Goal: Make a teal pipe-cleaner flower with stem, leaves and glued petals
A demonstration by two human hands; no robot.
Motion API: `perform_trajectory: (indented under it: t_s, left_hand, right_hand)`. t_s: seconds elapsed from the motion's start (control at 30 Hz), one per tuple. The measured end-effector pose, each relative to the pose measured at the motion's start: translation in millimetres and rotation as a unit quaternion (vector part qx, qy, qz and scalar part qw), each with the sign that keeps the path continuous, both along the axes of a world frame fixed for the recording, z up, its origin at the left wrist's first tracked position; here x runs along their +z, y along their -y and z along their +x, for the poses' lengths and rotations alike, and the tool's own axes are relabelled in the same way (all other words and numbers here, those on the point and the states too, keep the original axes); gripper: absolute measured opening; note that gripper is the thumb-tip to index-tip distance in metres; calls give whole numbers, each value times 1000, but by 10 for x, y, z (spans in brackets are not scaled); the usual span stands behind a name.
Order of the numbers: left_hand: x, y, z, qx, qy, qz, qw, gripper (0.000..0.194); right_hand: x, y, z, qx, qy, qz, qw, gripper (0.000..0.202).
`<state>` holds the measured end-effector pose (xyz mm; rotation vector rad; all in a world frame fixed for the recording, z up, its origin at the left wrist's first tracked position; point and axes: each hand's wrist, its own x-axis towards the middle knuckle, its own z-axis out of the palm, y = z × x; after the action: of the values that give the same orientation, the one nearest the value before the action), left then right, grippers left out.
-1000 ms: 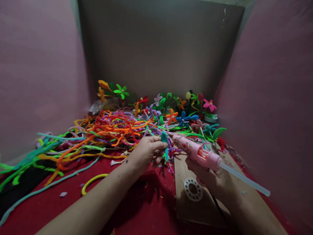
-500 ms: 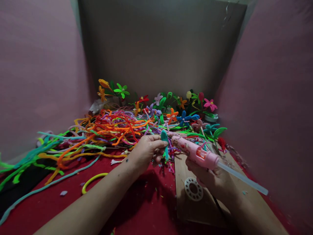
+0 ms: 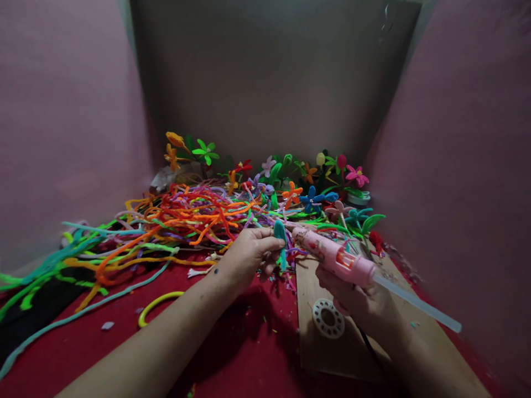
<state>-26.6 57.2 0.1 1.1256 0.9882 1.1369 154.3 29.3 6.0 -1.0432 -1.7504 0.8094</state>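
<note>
At the middle of the view, a small teal fuzzy piece (image 3: 279, 229) stands nearly upright, its long axis running roughly from 12 to 6 o'clock with a slight lean. The left hand (image 3: 251, 251) is the nearer one and has it in a narrow pinch, thumb and fingertips closed on its lower half while the rounded upper end shows free above them. From about 4 o'clock the right hand (image 3: 348, 290) holds a pink glue gun (image 3: 334, 254), fingers wrapped around the handle; whether one presses the trigger cannot be seen. The gun's long axis slants from 10 to 4 o'clock, so its front end faces the teal piece from just beside it, at about 3 o'clock. They look apart, though the very tip is too dark to judge. A pale glue stick (image 3: 418, 305) juts from the gun's rear toward 4 o'clock.

Below the right hand lies a flat brown board (image 3: 311, 354), with a white holed ring (image 3: 317, 319) on it at about 5 o'clock from the teal piece. At 8 o'clock a yellow ring (image 3: 155, 303) rests on the red cloth (image 3: 232, 354), partly behind the left forearm. A tangled heap of fuzzy stems (image 3: 199, 215) spreads at 10 o'clock, and fuzzy flowers (image 3: 292, 193) line the back around 12 o'clock.
</note>
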Motion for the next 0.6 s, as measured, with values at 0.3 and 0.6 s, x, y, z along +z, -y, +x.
perform_trajectory:
  t_s: [0.3, 0.6]
  left_hand:
    - [1, 4, -9, 12, -7, 0, 1000, 20]
    - [9, -5, -18, 16, 7, -2, 1000, 23]
  right_hand:
    - [7, -33, 47, 47, 24, -24, 998, 44]
    - [-7, -69, 99, 59, 58, -2, 997, 45]
